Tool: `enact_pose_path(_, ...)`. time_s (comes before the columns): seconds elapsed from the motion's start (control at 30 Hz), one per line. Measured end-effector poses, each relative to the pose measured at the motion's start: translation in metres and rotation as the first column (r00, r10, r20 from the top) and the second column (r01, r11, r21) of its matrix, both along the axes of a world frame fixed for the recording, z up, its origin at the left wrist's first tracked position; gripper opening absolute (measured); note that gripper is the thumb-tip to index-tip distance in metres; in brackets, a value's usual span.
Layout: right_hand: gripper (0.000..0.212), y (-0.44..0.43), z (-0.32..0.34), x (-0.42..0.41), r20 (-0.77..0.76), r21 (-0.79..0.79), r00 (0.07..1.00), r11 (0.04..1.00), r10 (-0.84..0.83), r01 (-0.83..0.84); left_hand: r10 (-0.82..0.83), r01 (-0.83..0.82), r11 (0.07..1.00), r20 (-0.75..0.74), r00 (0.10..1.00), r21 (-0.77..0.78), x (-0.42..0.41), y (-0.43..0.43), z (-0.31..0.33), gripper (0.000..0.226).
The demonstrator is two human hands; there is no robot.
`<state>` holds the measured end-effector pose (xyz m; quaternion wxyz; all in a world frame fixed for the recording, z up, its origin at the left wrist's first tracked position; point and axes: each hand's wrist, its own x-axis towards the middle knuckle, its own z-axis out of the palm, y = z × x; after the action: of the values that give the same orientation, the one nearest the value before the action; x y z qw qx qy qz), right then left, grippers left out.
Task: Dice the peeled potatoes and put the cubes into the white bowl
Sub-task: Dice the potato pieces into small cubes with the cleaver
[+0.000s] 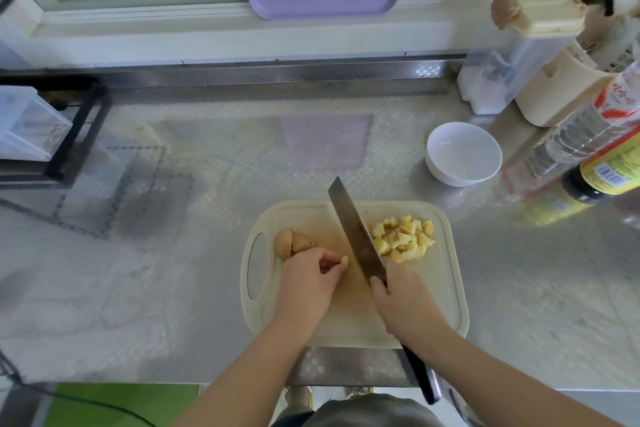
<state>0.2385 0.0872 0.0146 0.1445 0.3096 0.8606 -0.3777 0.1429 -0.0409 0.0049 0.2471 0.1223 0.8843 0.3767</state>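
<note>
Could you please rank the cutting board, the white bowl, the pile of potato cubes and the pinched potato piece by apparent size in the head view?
1. cutting board
2. white bowl and pile of potato cubes: alike, left unranked
3. potato piece in the left hand

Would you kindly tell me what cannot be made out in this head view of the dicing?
All in the head view:
The potato piece is mostly covered by fingers of the left hand; its shape is unclear.
The knife: the right hand covers part of the handle; whether the edge touches the cutting board is unclear.
The remaining potatoes: near side hidden behind the left hand.
The bottles: labels blurred, cut off by the right edge.
</note>
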Motion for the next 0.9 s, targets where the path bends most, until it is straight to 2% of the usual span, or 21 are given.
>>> enact_pose_path(0.13, 0.007, 0.019, 0.015, 0.005, -0.045, 0.007, 0.998, 0.999, 0.049, -0.049, -0.021, 0.021, 0.999, 0.001, 1.0, -0.031, -0.004, 0.002, 0.0, 0.013)
enact_pose_path(0.33, 0.014, 0.014, 0.016, 0.013, -0.005, 0.079, 0.993, 0.99, 0.121, -0.12, -0.019, 0.013, 0.997, -0.087, 0.996, -0.072, -0.003, 0.004, 0.001, 0.017)
enact_pose_path(0.9, 0.012, -0.017, 0.001, 0.01, 0.054, 0.146, 0.993, 0.983, 0.105, -0.112, -0.06, 0.047, 0.994, -0.144, 0.988, -0.094, 0.001, 0.004, -0.002, 0.008)
